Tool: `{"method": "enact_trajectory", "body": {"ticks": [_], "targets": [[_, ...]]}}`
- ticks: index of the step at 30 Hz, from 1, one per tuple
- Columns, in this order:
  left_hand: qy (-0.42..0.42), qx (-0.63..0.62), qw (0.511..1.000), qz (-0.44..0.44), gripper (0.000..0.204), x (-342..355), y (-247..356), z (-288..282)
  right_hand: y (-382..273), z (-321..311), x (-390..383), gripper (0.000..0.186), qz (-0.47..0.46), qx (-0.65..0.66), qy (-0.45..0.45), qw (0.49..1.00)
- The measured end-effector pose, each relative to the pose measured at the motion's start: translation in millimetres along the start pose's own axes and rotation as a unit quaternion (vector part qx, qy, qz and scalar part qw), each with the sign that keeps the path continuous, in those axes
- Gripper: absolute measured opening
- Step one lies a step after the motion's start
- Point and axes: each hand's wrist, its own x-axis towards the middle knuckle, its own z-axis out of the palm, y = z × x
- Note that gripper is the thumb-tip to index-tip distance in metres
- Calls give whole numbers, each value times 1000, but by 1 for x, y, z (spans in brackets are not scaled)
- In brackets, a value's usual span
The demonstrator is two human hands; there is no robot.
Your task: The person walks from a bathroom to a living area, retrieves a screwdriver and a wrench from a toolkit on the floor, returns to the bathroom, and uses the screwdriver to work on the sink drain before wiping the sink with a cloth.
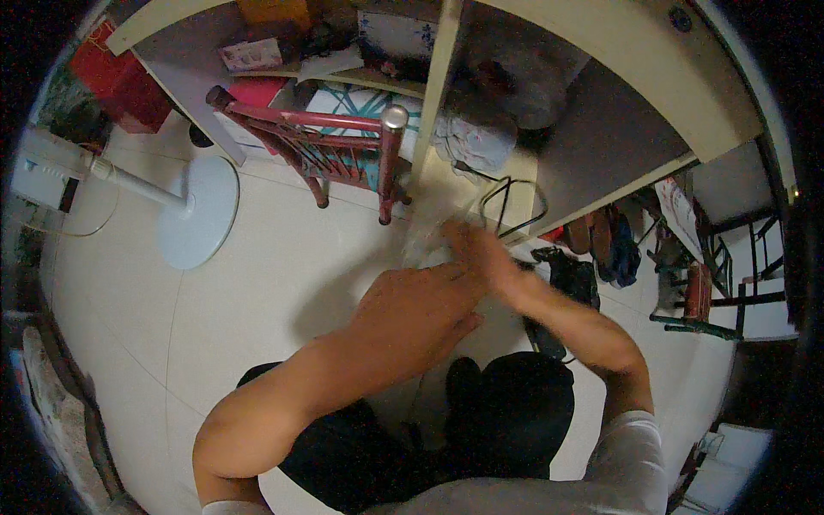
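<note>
In the centre, my left hand [415,296] reaches forward over my knees, its fingertips overlapping with my right hand [475,256], which is blurred. A pale translucent thing, possibly plastic [427,227], shows at the right hand's fingers; whether either hand grips it I cannot tell. Just beyond them, inside a cream cupboard [446,60], lie a bunched pale cloth [476,142] and a loop of dark wire or cord [539,202]. A dark bag [573,281] lies to the right of my hands.
A folded reddish chair [300,120] leans at the cupboard. Left are a white round stand [193,232] and red boxes [133,94]. Right are shoes [601,236] and dark metal frames [721,300]. Pale tiled floor [154,326] surrounds me.
</note>
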Motion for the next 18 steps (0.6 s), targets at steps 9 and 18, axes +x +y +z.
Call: {"method": "enact_trajectory", "body": {"ticks": [9,18], "targets": [[-124,114,985,-28,20,-20,17,11,-34,97,-57,46,28,168,-79,982],[-26,57,994,-87,17,-44,-35,2,-27,106,-59,42,79,131,-121,981]]}}
